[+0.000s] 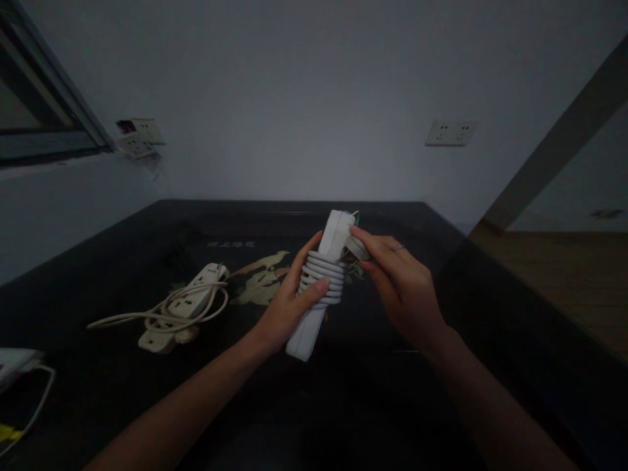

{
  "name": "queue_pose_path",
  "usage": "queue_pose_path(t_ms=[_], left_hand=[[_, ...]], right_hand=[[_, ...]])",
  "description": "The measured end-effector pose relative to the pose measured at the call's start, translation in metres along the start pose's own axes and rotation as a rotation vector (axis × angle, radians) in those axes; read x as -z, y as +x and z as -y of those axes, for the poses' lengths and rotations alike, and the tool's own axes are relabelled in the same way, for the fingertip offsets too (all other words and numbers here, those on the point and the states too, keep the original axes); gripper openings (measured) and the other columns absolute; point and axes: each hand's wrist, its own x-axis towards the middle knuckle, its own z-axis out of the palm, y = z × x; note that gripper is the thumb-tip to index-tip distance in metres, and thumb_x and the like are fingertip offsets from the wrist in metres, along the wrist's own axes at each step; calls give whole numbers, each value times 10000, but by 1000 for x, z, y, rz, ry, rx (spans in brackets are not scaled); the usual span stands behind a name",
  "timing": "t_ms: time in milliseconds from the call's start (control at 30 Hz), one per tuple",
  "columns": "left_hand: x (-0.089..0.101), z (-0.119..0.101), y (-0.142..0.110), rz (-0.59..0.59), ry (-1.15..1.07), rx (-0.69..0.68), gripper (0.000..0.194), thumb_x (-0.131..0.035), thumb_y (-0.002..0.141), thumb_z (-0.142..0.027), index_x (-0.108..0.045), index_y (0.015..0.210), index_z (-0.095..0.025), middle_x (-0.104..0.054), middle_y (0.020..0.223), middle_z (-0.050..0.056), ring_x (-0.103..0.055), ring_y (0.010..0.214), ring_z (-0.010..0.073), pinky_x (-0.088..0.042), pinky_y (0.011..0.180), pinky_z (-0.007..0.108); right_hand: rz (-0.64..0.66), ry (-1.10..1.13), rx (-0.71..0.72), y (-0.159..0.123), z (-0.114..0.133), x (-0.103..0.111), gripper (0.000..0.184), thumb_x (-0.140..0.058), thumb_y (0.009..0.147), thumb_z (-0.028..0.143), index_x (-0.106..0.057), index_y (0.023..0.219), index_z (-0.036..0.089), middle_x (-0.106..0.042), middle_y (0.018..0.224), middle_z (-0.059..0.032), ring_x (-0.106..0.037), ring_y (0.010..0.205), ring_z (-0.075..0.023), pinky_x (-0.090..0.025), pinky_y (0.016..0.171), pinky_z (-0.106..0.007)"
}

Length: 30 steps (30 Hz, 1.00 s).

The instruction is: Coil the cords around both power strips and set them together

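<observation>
A white power strip (pixel 305 333) is tilted above the dark table, its narrow side facing me. Its grey-white cord (pixel 330 282) is wound round its middle in several tight turns. My left hand (pixel 287 301) is closed round the strip and the coils, with the thumb pressing on the cord. At the upper end, my right hand (pixel 405 278) pinches the cord's plug (pixel 357 248) beside the strip, fingertips touching the strip's edge. The plug's prongs are mostly hidden. Thin coloured wires (pixel 356 214) poke out behind the strip's top end.
On the table (pixel 275 405), a second power strip (pixel 196 294) lies to the left, its cord looped loosely over it. Another white device (pixel 17 363) with a cable sits at the far left edge, near something yellow (pixel 8 433). Wall sockets (pixel 450 133) are on the wall behind.
</observation>
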Motion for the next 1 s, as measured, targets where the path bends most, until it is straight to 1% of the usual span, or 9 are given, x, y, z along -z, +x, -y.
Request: queue_pose_path(t_ms=[167, 367, 433, 533, 600, 700, 833, 933, 1000], left_hand=[[0, 2, 0, -3, 23, 12, 742, -675, 780, -402, -292, 1411, -321, -550, 1197, 91, -571, 625, 105, -510, 505, 221], [0, 7, -1, -9, 9, -10, 720, -668, 782, -400, -315, 1404, -319, -509, 1295, 104, -586, 673, 126, -509, 520, 226], [0, 8, -1, -5, 2, -21, 714, -657, 789, -396, -308, 1408, -324, -500, 1320, 102, -601, 717, 148, -509, 529, 231], [1, 9, -2, 2, 39, -75, 706, -653, 791, -391, -316, 1409, -332, -469, 1375, 84, -620, 896, 218, -532, 632, 266], [2, 9, -3, 2, 81, -120, 721, -662, 782, -396, -321, 1412, -326, -457, 1396, 76, -590, 1028, 263, -534, 746, 309], [2, 8, -2, 18, 122, -160, 735, -666, 776, -400, -322, 1419, -308, -432, 1425, 78, -519, 1155, 297, -500, 873, 359], [0, 3, -2, 47, 152, -227, 710, -649, 795, -403, -323, 1416, -294, -391, 1457, 63, -413, 1274, 295, -392, 1025, 384], [-4, -1, -3, 52, 183, -265, 721, -644, 805, -394, -293, 1424, -283, -391, 1456, 58, -374, 1309, 273, -302, 1094, 379], [-6, -2, -4, 50, 204, -261, 739, -659, 795, -384, -286, 1422, -263, -397, 1448, 70, -373, 1311, 268, -289, 1101, 379]], right_hand=[[29, -2, 9, -2, -2, -1, 438, -430, 917, 90, -501, 1329, 223, -613, 1052, -79, -596, 967, -139, -519, 821, -256], [38, -16, 32, -2, 0, -1, 448, -414, 912, 70, -499, 1330, 210, -615, 1106, -94, -596, 1022, -150, -513, 866, -273], [39, -27, 36, -2, 2, 0, 450, -409, 909, 60, -501, 1326, 202, -615, 1122, -99, -595, 1036, -153, -516, 863, -273], [25, -59, 61, -4, 4, 1, 443, -414, 912, 76, -497, 1327, 206, -620, 1128, -96, -597, 1041, -164, -523, 849, -286], [2, -77, 81, -5, 5, 1, 434, -415, 919, 99, -493, 1330, 215, -629, 1119, -88, -601, 1038, -173, -523, 850, -304], [-13, -103, 102, -6, 5, 2, 403, -408, 930, 128, -500, 1316, 200, -639, 1112, -91, -607, 1035, -176, -524, 854, -313], [-35, -109, 99, -7, 7, 5, 372, -432, 933, 161, -496, 1295, 220, -658, 1117, -68, -619, 1037, -166, -530, 859, -304], [-150, -87, 42, -8, 11, 7, 351, -485, 918, 183, -513, 1259, 260, -686, 1066, -31, -651, 978, -155, -550, 813, -274], [-191, -88, 48, -9, 14, 8, 336, -496, 915, 186, -524, 1240, 264, -693, 1048, -29, -657, 967, -159, -552, 811, -279]])
